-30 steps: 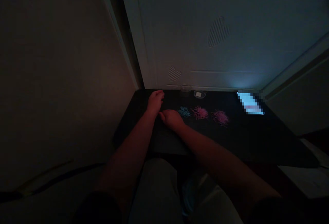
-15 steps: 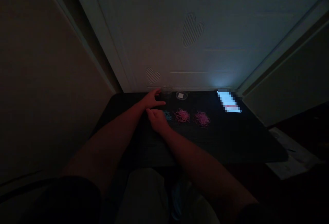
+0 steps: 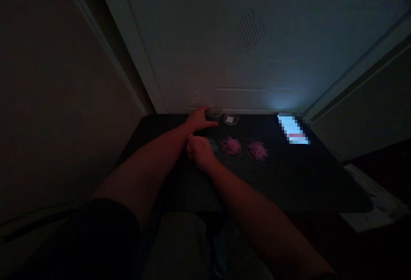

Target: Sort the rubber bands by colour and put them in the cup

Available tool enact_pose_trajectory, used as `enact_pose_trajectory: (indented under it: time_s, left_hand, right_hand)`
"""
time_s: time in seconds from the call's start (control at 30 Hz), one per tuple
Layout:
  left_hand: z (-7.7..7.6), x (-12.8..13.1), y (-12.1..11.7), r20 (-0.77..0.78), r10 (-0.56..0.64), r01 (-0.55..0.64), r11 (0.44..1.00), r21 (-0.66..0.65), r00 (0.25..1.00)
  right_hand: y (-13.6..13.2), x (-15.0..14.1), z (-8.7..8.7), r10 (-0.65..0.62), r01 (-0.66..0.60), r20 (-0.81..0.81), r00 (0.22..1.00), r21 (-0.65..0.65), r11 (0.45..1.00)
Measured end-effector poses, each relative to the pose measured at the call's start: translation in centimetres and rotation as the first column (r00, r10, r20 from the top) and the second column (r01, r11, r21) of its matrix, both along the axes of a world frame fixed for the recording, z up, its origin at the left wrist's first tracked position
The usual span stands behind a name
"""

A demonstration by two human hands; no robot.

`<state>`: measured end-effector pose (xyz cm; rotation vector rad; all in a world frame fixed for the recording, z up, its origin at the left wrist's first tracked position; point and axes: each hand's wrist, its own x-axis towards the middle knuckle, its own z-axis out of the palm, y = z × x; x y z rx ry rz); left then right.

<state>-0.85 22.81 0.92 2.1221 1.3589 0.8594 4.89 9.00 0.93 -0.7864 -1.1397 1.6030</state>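
My left hand reaches to the back of the dark table, thumb and fingers spread at the near left side of a clear round container. Whether the fingers touch it is hard to tell in the dim light. Close below the left wrist, my right hand is closed, fingertips curled together; what they hold, if anything, is hidden. Right beside it lies a small heap of blue strands, partly covered by the hand. Farther right are a pink heap of thin strands and a purple-pink heap.
A clear round lid or dish with a white square label lies near the back edge. A lit phone screen glows at the back right. Behind the black table stands a pale panel with heart reliefs. Papers lie lower right.
My left hand has moved toward the clear container, its fingers now at the container's side. The right hand remains closed by the left wrist. The whole view has shifted slightly.
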Motion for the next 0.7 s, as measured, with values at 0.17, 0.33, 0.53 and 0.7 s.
enact_pose_trajectory:
  time_s: [0.17,0.33,0.53,0.7]
  left_hand:
    - [-0.4,0.0,0.6,0.043,0.053,-0.053,0.998,-0.023,0.998]
    - [0.1,-2.5,-1.6,0.192,0.069,-0.072,0.997,0.010,0.979]
    - [1.3,-6.6,-10.0,0.385,0.130,-0.166,0.984,0.062,0.914]
    - [1.1,-8.0,-16.9,0.408,0.165,-0.228,0.967,0.113,0.898]
  right_hand:
    - [0.2,1.8,2.3,-0.088,0.065,-0.243,0.966,-0.099,0.993]
    - [0.9,4.0,3.7,-0.198,0.173,-0.229,0.953,-0.125,0.977]
    - [0.4,4.2,5.1,-0.208,0.200,-0.178,0.962,-0.063,0.978]
    - [-0.8,1.3,6.7,-0.197,0.195,-0.163,0.967,-0.032,0.980]
